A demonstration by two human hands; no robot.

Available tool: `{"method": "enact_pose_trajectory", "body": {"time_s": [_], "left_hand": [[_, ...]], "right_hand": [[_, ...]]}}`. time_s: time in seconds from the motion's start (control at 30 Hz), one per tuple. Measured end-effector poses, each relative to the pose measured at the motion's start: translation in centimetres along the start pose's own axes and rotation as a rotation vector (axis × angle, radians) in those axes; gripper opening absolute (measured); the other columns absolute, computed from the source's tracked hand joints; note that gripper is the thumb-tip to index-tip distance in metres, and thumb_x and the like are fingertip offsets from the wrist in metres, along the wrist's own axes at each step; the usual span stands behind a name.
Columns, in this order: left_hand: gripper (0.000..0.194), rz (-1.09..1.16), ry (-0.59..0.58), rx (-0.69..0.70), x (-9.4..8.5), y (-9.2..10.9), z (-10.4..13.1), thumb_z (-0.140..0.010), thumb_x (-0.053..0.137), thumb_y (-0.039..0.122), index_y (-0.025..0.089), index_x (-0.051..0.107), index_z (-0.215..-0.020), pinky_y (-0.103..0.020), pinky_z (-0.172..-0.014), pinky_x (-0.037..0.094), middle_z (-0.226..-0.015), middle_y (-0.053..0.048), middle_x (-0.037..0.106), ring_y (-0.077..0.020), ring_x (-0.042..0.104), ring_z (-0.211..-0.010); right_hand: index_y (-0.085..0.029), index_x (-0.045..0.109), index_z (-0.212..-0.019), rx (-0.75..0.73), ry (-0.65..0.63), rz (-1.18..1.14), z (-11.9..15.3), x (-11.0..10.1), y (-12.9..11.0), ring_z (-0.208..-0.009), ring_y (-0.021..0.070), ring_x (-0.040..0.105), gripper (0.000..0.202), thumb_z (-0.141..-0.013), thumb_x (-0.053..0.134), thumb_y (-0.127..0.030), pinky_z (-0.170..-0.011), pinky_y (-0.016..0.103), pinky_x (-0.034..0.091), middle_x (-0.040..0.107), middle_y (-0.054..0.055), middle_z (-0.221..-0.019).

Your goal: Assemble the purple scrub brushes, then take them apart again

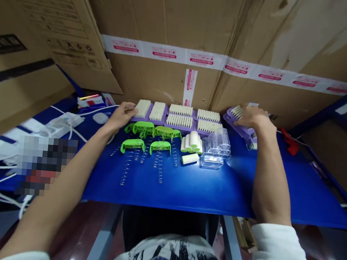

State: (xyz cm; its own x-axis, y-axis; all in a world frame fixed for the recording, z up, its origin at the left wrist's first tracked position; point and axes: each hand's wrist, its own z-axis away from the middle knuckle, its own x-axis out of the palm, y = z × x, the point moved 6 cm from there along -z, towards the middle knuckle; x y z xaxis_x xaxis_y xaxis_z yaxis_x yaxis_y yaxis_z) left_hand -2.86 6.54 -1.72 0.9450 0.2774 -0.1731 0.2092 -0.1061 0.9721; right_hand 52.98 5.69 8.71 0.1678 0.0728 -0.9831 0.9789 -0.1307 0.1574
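Note:
My left hand [123, 116] is at the left end of a row of purple trays [164, 119] filled with cream-coloured pieces [143, 108]; its fingers are closed at the tray's edge. At the right, my right hand [252, 116] is bent over a separate, tilted purple tray [240, 130] with similar pieces, its fingertips partly hidden. Between my arms lie green curved parts [133, 144], thin metal springs [126, 170], a small stack of cream rollers [193, 140], one loose roller [190, 159] and clear plastic covers [216, 146].
A power strip with white cables [67, 120] and a white mouse-like object [100, 118] lie left on the blue table [186, 192]. Cardboard [171, 20] stands behind. A red object [289, 142] and blue frame bar [321, 106] are right.

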Motion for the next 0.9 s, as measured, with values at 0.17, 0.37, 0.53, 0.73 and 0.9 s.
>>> {"method": "enact_pose_trajectory", "body": {"time_s": [0.17, 0.37, 0.53, 0.73, 0.9], "left_hand": [[0.030, -0.024, 0.010, -0.025, -0.3, -0.4, 0.2, -0.082, 0.085, 0.025, 0.021, 0.071, -0.108, -0.036, -0.099, 0.056, -0.097, -0.004, 0.074, -0.0252, 0.073, -0.100], [0.038, -0.046, -0.005, -0.030, 0.0, -0.6, 0.7, -0.080, 0.090, 0.035, 0.022, 0.071, -0.110, -0.036, -0.090, 0.056, -0.095, -0.005, 0.077, -0.0258, 0.072, -0.094], [0.040, -0.051, 0.000, -0.027, 0.0, -0.6, 0.9, -0.080, 0.092, 0.039, 0.023, 0.070, -0.109, -0.035, -0.086, 0.056, -0.095, -0.005, 0.077, -0.0253, 0.073, -0.092], [0.039, -0.074, 0.019, -0.017, 0.0, -0.7, 0.8, -0.081, 0.089, 0.041, 0.023, 0.069, -0.109, -0.035, -0.083, 0.056, -0.092, -0.005, 0.075, -0.0261, 0.073, -0.090], [0.048, -0.079, 0.002, 0.011, 0.0, -1.1, 0.5, -0.078, 0.092, 0.049, 0.023, 0.067, -0.109, -0.036, -0.092, 0.056, -0.094, -0.004, 0.074, -0.0261, 0.073, -0.096]], "right_hand": [[-0.010, 0.065, -0.156, 0.058, -0.001, 0.008, 0.7, -0.7, -0.8, -0.134, 0.0520, 0.072, 0.099, -0.090, 0.082, -0.082, -0.109, 0.065, 0.058, 0.070, 0.034, -0.146], [-0.005, 0.070, -0.146, 0.137, 0.070, -0.041, 0.6, 0.2, -1.4, -0.133, 0.0538, 0.072, 0.106, -0.086, 0.080, -0.091, -0.110, 0.068, 0.056, 0.072, 0.038, -0.141], [-0.003, 0.070, -0.151, 0.157, -0.057, -0.094, 0.4, 2.6, -1.8, -0.140, 0.0497, 0.071, 0.099, -0.093, 0.080, -0.083, -0.114, 0.060, 0.058, 0.071, 0.038, -0.146], [-0.005, 0.076, -0.148, 0.176, -0.119, -0.162, 0.4, 3.6, -2.1, -0.140, 0.0435, 0.074, 0.070, -0.105, 0.075, -0.061, -0.112, 0.049, 0.061, 0.074, 0.033, -0.147], [-0.005, 0.076, -0.148, 0.204, -0.076, -0.181, 0.6, 3.6, -1.9, -0.138, 0.0418, 0.075, 0.063, -0.106, 0.073, -0.053, -0.109, 0.047, 0.062, 0.075, 0.033, -0.146]]}}
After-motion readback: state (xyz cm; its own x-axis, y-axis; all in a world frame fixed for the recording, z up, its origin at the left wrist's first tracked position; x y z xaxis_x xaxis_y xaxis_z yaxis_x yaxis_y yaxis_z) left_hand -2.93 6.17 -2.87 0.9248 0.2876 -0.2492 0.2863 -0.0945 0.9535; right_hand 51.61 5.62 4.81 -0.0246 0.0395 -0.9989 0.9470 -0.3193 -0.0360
